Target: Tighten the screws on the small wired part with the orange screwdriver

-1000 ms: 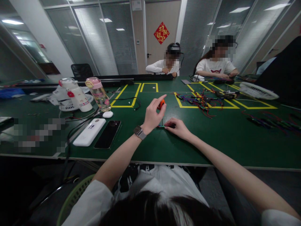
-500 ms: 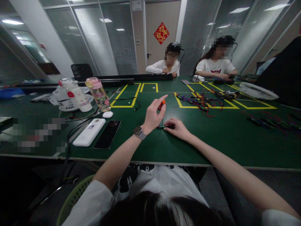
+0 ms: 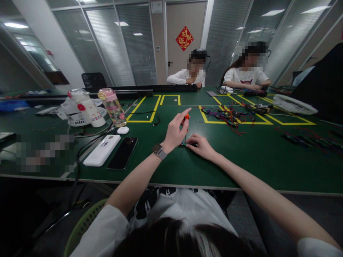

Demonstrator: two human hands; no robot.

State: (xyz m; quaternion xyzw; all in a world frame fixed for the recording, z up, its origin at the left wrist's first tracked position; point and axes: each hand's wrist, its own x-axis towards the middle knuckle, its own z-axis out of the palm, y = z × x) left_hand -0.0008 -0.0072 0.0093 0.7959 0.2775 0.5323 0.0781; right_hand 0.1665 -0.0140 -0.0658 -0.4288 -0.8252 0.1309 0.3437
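My left hand (image 3: 176, 130), with a watch on its wrist, is closed around the orange-and-black handle of a screwdriver (image 3: 187, 117); its index finger points up and forward. The thin shaft stands upright, its lower end at a small green circuit board (image 3: 183, 144) on the table. My right hand (image 3: 201, 145) rests just to the right, fingers curled, pinching the board's right end. Most of the board is hidden by my hands, so I cannot tell exactly where the tip sits.
Left on the green table (image 3: 160, 171) are a black phone (image 3: 122, 153), a white power bank (image 3: 102, 150), a white earbud case (image 3: 123, 130), a pink-lidded bottle (image 3: 114, 109) and cables. Wired boards (image 3: 227, 114) lie ahead right. Two people sit across.
Almost nothing differs. My hands keep their places at the board, and a little more of the orange handle shows; the whole view has shifted very slightly.
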